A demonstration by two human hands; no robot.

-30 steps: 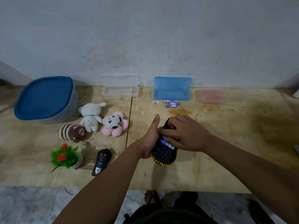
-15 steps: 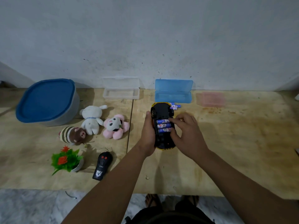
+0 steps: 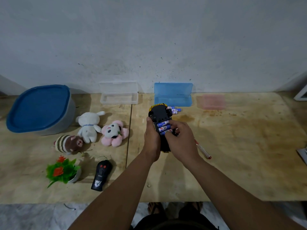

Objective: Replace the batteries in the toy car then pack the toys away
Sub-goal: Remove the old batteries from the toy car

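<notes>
Left hand (image 3: 152, 140) grips toy car (image 3: 160, 116); right hand (image 3: 180, 140) pinches batteries (image 3: 163, 127).

Print shows on the batteries (image 3: 163, 127) and a white emblem on the remote (image 3: 98, 183), none legible.

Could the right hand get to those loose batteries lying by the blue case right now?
Probably yes. The loose batteries lie on open table just beyond the toy car, a short way past the right hand. But its fingers are busy at the car's battery bay.

Wooden table (image 3: 232, 163), blue-lidded tub (image 3: 39, 108), three plush toys (image 3: 88, 127), remote (image 3: 101, 175), possibly a screwdriver (image 3: 202, 150)
</notes>
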